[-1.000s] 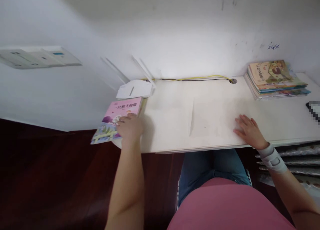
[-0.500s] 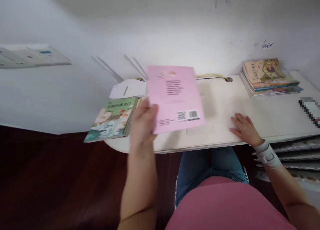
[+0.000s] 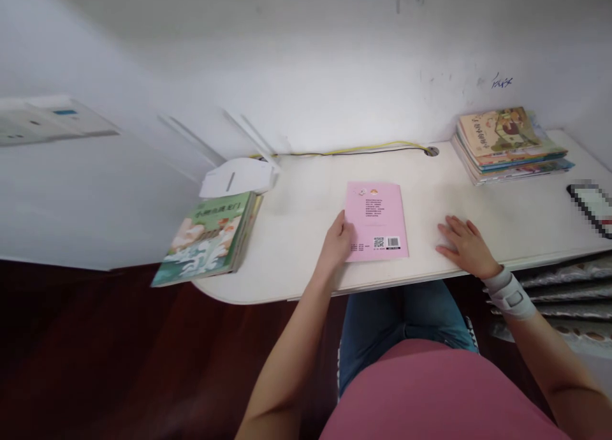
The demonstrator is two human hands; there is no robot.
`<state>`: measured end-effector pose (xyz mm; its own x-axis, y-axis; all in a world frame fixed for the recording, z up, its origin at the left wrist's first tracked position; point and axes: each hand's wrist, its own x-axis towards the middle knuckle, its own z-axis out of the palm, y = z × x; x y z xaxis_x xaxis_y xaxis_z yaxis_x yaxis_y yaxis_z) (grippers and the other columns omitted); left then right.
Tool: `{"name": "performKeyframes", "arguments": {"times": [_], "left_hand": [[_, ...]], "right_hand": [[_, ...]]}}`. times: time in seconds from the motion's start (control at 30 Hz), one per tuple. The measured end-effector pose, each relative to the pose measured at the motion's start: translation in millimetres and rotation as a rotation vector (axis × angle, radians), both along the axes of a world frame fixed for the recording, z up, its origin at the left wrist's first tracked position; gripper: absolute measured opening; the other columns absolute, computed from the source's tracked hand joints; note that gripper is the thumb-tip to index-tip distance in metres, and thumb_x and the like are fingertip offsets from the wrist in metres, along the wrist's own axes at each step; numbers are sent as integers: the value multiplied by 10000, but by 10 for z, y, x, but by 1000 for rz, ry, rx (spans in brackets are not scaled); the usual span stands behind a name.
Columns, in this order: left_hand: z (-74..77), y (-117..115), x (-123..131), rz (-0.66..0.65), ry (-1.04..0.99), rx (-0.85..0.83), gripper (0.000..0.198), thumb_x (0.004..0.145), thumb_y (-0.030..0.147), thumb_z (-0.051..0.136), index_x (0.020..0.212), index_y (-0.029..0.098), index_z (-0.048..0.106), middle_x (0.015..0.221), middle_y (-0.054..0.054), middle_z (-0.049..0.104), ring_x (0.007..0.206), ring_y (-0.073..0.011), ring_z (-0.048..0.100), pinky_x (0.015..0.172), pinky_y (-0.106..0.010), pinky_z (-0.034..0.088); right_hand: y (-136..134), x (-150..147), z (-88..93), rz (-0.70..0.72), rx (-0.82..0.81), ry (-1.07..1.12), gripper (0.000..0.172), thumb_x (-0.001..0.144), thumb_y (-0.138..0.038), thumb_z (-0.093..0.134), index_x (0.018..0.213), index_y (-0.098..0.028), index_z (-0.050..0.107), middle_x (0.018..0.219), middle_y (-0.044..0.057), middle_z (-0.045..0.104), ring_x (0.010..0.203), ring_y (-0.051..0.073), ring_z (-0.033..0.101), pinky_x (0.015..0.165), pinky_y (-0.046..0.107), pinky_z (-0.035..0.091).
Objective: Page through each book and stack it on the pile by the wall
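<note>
A thin pink book (image 3: 375, 223), with printed text, a QR code and a barcode showing, is at the tabletop in front of me. My left hand (image 3: 338, 239) grips its left edge, thumb on top and the other fingers mostly hidden. To the right of the book, my right hand (image 3: 466, 245) rests on the white table (image 3: 306, 236) with its fingers spread, holding nothing. A white brace wraps that wrist. Over at the left, a stack of books with a green cover (image 3: 203, 236) on top juts past the table's edge.
A white router (image 3: 239, 177) with antennas stands behind the green book. Yellow and black cables (image 3: 344, 150) run along the wall to a hole. At the back right lies another stack of books (image 3: 507, 137), with a blurred phone-like object (image 3: 593, 204) near it.
My left hand has brought the pink book down and to the right, from the air to the tabletop. My right hand has stayed in place on the table.
</note>
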<state>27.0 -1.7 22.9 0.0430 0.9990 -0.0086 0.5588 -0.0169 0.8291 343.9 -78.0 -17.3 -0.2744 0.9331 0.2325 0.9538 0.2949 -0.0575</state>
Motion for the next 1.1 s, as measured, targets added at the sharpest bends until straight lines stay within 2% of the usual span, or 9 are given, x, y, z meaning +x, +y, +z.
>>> {"name": "performKeyframes", "arguments": {"times": [0.1,0.2,0.3,0.37,0.5,0.63,0.77,0.93,1.1], "left_hand": [[-45,-30,-35,-38,231,21,371,868,243,368,1160,153,579,957,-112,665,906,-245,636,847,-430,508],[-99,-60,-13,-18,367,94,365,882,232,372,1166,113,569,1040,-165,600,992,-266,607,893,-438,488],[-164,-87,3,19,412,186,402,895,238,380,1229,79,539,1179,-218,539,1132,-298,542,984,-472,435],[-201,-105,2,24,426,216,395,907,258,380,1204,65,557,1215,-240,527,1169,-315,514,1018,-496,403],[-244,-134,0,7,440,242,365,928,286,358,1107,80,599,1279,-257,505,1237,-337,463,1055,-537,357],[-232,-142,8,24,424,240,342,929,278,354,1103,110,595,1340,-241,483,1314,-338,405,1062,-560,346],[-107,-132,15,34,346,224,331,920,285,368,1060,119,618,1350,-232,503,1323,-337,406,1058,-557,361],[178,-158,59,65,-8,156,399,916,377,421,1226,190,590,1341,-129,573,1222,-264,538,1008,-434,456],[369,-210,121,40,-160,142,467,904,459,472,1265,185,583,1362,-106,575,1264,-250,518,1064,-410,410]], "right_hand": [[1,5,0,-3,-18,-3,504,941,-479,419,1325,-172,530,1451,167,463,1355,284,405,1083,488,313],[-2,8,22,-7,-33,-14,511,939,-479,426,1326,-162,531,1451,174,461,1356,291,403,1081,494,319],[-19,-61,86,-20,-6,-17,498,945,-464,421,1324,-163,535,1453,176,458,1362,299,395,1088,513,307],[-37,-178,144,6,24,-4,480,952,-446,412,1327,-172,533,1462,168,449,1379,290,372,1108,522,277],[-62,-533,237,179,25,23,477,955,-437,423,1349,-185,514,1484,143,429,1413,274,317,1133,527,241],[-67,-796,245,284,-10,54,493,939,-451,464,1343,-173,519,1469,154,446,1399,287,339,1119,561,258],[-56,-864,242,311,-38,84,487,925,-442,502,1338,-187,523,1431,151,492,1361,292,395,1099,573,290],[65,-1052,377,320,8,167,413,927,-407,517,1258,-168,577,1316,142,586,1262,261,491,1077,471,359],[206,-1398,553,363,47,169,310,919,-393,535,1073,-147,643,1155,140,643,1042,241,601,879,374,483]]}}
